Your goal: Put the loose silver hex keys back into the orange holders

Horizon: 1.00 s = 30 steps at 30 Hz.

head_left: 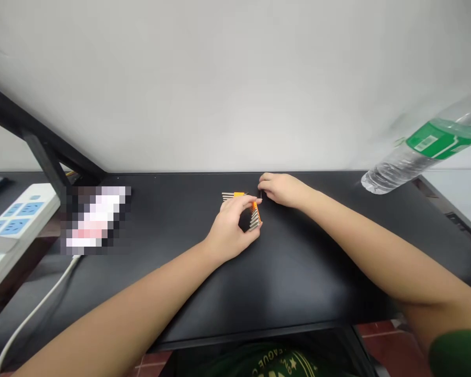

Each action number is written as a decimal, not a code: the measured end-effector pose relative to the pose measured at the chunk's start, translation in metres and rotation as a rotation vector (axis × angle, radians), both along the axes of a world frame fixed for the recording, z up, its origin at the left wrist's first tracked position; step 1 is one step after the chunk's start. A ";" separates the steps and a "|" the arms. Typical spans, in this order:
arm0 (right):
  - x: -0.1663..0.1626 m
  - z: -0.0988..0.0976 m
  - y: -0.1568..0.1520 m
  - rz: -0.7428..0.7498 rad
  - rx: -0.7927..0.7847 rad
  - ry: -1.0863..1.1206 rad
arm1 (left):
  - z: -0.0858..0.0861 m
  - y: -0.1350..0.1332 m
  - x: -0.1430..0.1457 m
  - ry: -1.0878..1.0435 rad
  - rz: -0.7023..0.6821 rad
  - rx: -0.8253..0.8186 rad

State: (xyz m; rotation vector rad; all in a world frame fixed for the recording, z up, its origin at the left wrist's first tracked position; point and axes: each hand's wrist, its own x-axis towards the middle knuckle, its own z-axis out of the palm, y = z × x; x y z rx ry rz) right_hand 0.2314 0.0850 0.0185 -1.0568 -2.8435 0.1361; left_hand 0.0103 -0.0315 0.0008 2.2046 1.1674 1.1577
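My left hand [235,225] is closed around an orange holder [256,210], gripping it between thumb and fingers. Several short metal rods [254,220] stick out of this holder, side by side. Just beyond the left fingers, a second orange holder [239,194] with metal rods [226,196] lies on the black tabletop, partly covered by the hand. To the right, my right hand [278,187] has its fingertips pinched together. A thin, dark rod [261,194] shows below those fingertips, close to the held holder; its exact kind is too small to make out.
A clear plastic bottle [427,144] with a green label stands at the right. On the left are a white power strip [21,220], a blurred-out phone-like device [98,217] and its white cable [39,309]. A pale wall [235,89] borders the black table [298,283].
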 end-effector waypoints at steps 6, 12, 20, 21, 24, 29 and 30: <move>0.002 0.015 -0.024 -0.227 -0.218 -0.061 | 0.001 0.000 0.000 0.010 0.062 0.011; 0.013 0.022 -0.063 -0.331 -0.245 -0.045 | 0.001 0.000 0.000 0.044 0.095 0.066; 0.007 0.034 -0.105 -0.382 -0.784 0.766 | 0.002 -0.001 0.001 0.093 0.007 0.175; 0.006 0.034 -0.107 -0.379 -0.821 0.842 | 0.003 -0.001 0.001 0.104 0.001 0.173; 0.003 0.033 -0.111 -0.378 -0.872 0.966 | 0.004 -0.002 0.002 0.142 -0.012 0.163; 0.001 0.031 -0.112 -0.410 -0.870 0.995 | 0.006 -0.003 0.003 0.236 -0.007 0.161; 0.000 0.031 -0.113 -0.418 -0.864 1.000 | 0.006 -0.004 0.004 0.250 -0.001 0.164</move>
